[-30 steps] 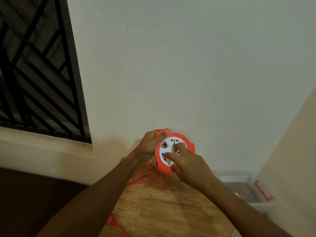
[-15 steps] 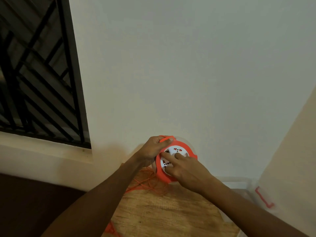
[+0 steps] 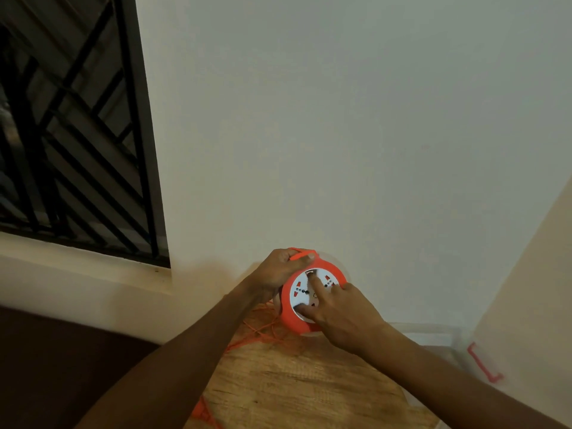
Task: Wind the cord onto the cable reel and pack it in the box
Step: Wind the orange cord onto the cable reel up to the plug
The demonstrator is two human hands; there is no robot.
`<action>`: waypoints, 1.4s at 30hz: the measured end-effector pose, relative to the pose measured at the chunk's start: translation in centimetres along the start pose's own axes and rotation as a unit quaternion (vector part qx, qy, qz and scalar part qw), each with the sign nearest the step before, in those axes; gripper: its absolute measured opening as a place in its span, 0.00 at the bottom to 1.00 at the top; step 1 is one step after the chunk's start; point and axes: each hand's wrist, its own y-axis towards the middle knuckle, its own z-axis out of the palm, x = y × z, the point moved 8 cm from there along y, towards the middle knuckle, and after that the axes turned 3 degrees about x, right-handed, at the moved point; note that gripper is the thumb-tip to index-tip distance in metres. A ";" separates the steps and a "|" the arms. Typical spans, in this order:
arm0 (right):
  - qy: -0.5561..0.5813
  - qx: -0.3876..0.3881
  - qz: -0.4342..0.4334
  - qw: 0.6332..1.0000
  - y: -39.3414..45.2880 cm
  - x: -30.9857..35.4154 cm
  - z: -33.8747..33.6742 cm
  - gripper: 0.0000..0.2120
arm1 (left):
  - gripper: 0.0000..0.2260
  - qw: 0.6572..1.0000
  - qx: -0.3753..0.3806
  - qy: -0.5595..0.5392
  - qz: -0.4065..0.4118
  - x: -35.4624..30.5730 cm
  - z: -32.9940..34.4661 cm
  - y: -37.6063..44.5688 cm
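Observation:
An orange cable reel (image 3: pixel 289 314) with a white socket face is held up above a wooden table (image 3: pixel 294 388). My left hand (image 3: pixel 278 270) grips the orange handle at the reel's top. My right hand (image 3: pixel 337 311) rests on the white face, its index finger stretched across the sockets and its thumb on the lower edge. Loose orange cord (image 3: pixel 263 331) lies tangled on the table under the reel and trails off toward the lower edge. A clear plastic box (image 3: pixel 439 339) with a red latch (image 3: pixel 483 363) stands at the right, partly hidden by my right forearm.
A pale wall rises right behind the reel. A window with black bars (image 3: pixel 77 134) and a ledge is at the left. Another wall closes the right side beside the box.
My right hand's fingers have shifted round on the white face, the index finger now pointing up and left. The socket marks have turned. The left hand still holds the handle.

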 end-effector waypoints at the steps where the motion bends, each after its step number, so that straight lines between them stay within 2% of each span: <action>1: 0.009 -0.001 0.017 1.000 0.1 -0.2 -0.2 0.29 | 0.16 1.000 -0.005 -0.001 0.002 0.0 -0.1 0.1; 4: 0.021 0.000 0.076 0.997 0.3 -1.6 -0.7 0.36 | 0.16 0.999 -0.033 -0.006 0.005 0.1 -0.5 0.1; 9: 0.033 0.019 0.098 0.994 0.7 -1.9 0.1 0.37 | 0.13 0.999 -0.031 0.002 0.025 -0.5 -0.1 0.4; 15: 0.190 0.003 0.192 0.963 -0.6 -2.8 0.7 0.39 | 0.13 0.999 -0.015 -0.018 0.024 -0.4 0.7 0.7; 17: 0.206 -0.007 0.204 0.957 -0.9 -3.1 0.6 0.38 | 0.12 0.999 -0.017 -0.026 0.017 -0.2 0.7 0.8; 19: 0.153 -0.031 0.185 0.970 -1.2 -3.3 0.1 0.36 | 0.14 0.999 -0.018 -0.028 0.011 0.1 0.4 0.9; 21: 0.090 -0.061 0.129 0.986 -1.3 -3.0 -0.5 0.33 | 0.16 1.000 -0.012 -0.024 0.009 0.1 0.3 0.9; 23: 0.044 -0.069 0.055 0.995 -1.4 -2.2 -0.8 0.26 | 0.16 1.000 0.004 -0.022 0.009 0.0 0.5 0.9; 25: 0.024 -0.066 0.012 0.997 -1.5 -1.4 -0.9 0.23 | 0.17 1.000 0.013 -0.026 0.006 -0.3 0.8 0.9; 30: -0.008 -0.035 0.042 0.998 -1.3 -1.8 -0.6 0.31 | 0.18 1.000 0.020 -0.024 0.005 -0.9 1.1 0.9; 37: -0.037 -0.014 0.045 0.998 -0.2 -1.3 -0.5 0.30 | 0.15 1.000 0.012 0.007 0.020 -1.0 1.5 0.9; 40: -0.017 -0.005 0.069 0.997 -0.1 -1.9 -0.6 0.32 | 0.14 1.000 0.011 0.014 0.024 -0.9 1.6 0.8; 42: 0.045 -0.008 0.097 0.994 -0.2 -2.5 -0.4 0.34 | 0.16 1.000 0.005 0.006 0.024 -0.6 1.3 0.6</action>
